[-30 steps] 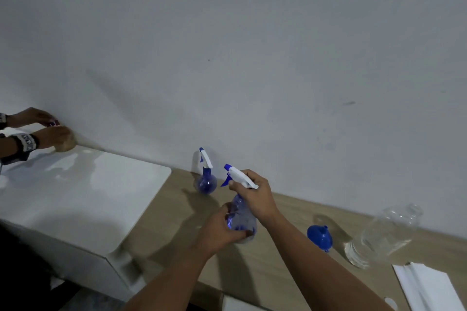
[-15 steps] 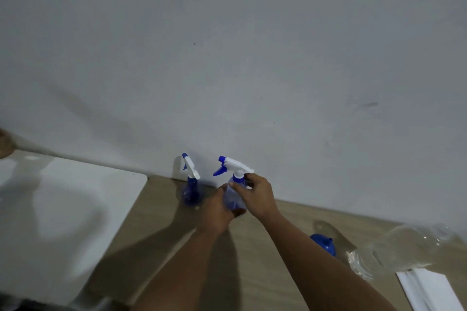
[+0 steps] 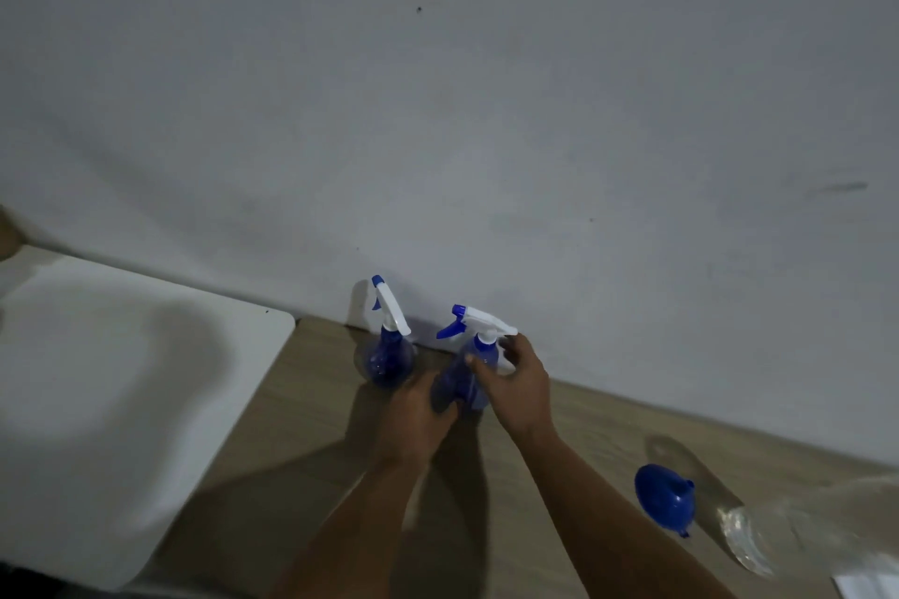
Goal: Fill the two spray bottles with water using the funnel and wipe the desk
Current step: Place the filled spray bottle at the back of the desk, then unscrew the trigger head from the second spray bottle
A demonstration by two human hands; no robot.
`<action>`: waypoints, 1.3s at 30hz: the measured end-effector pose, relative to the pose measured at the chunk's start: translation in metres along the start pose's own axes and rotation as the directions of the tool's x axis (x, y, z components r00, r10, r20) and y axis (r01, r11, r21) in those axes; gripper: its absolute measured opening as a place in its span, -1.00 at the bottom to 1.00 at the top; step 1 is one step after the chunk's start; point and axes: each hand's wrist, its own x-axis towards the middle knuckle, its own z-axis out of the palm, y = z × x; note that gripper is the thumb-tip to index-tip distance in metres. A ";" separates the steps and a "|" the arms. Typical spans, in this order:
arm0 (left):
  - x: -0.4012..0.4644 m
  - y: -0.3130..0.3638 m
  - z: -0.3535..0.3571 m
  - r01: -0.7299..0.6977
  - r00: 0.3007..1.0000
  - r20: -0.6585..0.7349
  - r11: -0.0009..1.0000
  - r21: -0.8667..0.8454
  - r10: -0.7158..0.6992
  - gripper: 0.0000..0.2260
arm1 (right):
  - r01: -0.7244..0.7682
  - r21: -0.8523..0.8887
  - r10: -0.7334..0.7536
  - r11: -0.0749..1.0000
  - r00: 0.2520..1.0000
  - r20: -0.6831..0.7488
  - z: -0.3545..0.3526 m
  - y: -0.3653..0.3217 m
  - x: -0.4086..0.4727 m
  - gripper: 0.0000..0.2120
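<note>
Two spray bottles stand near the wall at the back of the wooden desk (image 3: 301, 413). The nearer spray bottle (image 3: 474, 367) is between both hands: the left hand (image 3: 416, 413) wraps around its blue lower body from the left, fingers curled closed on it, while the right hand (image 3: 518, 387) sits at the neck, thumb and fingers loosely bent around the collar just under the white trigger head. The bottle leans slightly, its blue nozzle pointing left. The second spray bottle (image 3: 386, 348) stands upright just to the left of the hands, free of them, close against the wall (image 3: 438, 112). The blue funnel (image 3: 664, 501) lies on its side on the desk, well to the right of the right forearm. Beside it, at the right edge, lies a clear plastic bottle (image 3: 802, 530), blurred. A white surface (image 3: 121, 379) adjoins the desk on the left.
</note>
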 end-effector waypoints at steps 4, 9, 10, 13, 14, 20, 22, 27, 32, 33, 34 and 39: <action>-0.025 -0.036 -0.018 -0.018 0.976 -0.209 0.986 0.165 0.053 -0.80 | 0.007 0.147 0.029 0.989 0.970 -0.241 0.005 0.011 -0.048 -0.84; -0.014 -0.069 -0.034 0.055 0.963 -0.270 0.980 0.190 -0.002 -0.60 | -0.067 0.092 0.057 0.993 0.992 0.110 0.033 0.008 -0.083 -0.80; -0.005 -0.070 -0.039 0.046 0.972 -0.234 0.983 0.177 -0.004 -0.53 | -0.052 0.052 0.041 0.997 0.980 0.193 0.042 0.002 -0.079 -0.77; 0.029 -0.068 -0.052 -0.024 0.997 -0.076 0.995 0.100 0.031 -0.60 | 0.011 0.027 -0.018 1.000 0.957 0.290 0.076 -0.022 -0.051 -0.67; 0.040 -0.070 -0.053 -0.038 0.998 -0.054 0.995 0.092 0.043 -0.64 | 0.022 0.043 -0.033 0.999 0.959 0.281 0.089 -0.029 -0.040 -0.64; 0.056 -0.074 -0.053 0.019 1.000 -0.012 0.976 0.215 -0.017 -0.80 | -0.073 0.019 0.068 0.997 0.976 0.206 0.134 -0.046 0.004 -0.64; 0.049 -0.071 -0.056 0.012 0.999 0.027 0.984 0.180 -0.017 -0.86 | -0.075 -0.018 0.077 0.997 0.976 0.203 0.131 -0.047 0.004 -0.70; 0.010 -0.053 -0.080 -0.081 0.993 0.092 0.997 0.012 0.080 -0.80 | -0.015 0.047 0.001 0.999 0.962 0.274 0.101 -0.055 -0.029 -0.86; -0.045 -0.033 -0.083 -0.059 0.993 0.093 0.991 -0.118 0.070 -0.56 | 0.054 0.039 -0.064 0.998 0.946 0.317 0.051 -0.056 -0.081 -0.79; -0.057 -0.027 -0.079 -0.042 0.994 0.098 0.991 -0.130 0.055 -0.54 | 0.060 0.034 -0.068 0.998 0.950 0.305 0.040 -0.053 -0.092 -0.79; -0.068 -0.021 -0.073 -0.042 0.992 0.110 0.991 -0.130 0.056 -0.55 | 0.059 0.036 -0.067 0.998 0.956 0.285 0.028 -0.051 -0.104 -0.80; -0.121 0.023 -0.026 -0.109 0.971 0.193 0.983 -0.150 0.138 -0.69 | 0.010 0.051 -0.015 0.999 0.994 0.112 -0.036 -0.026 -0.153 -0.74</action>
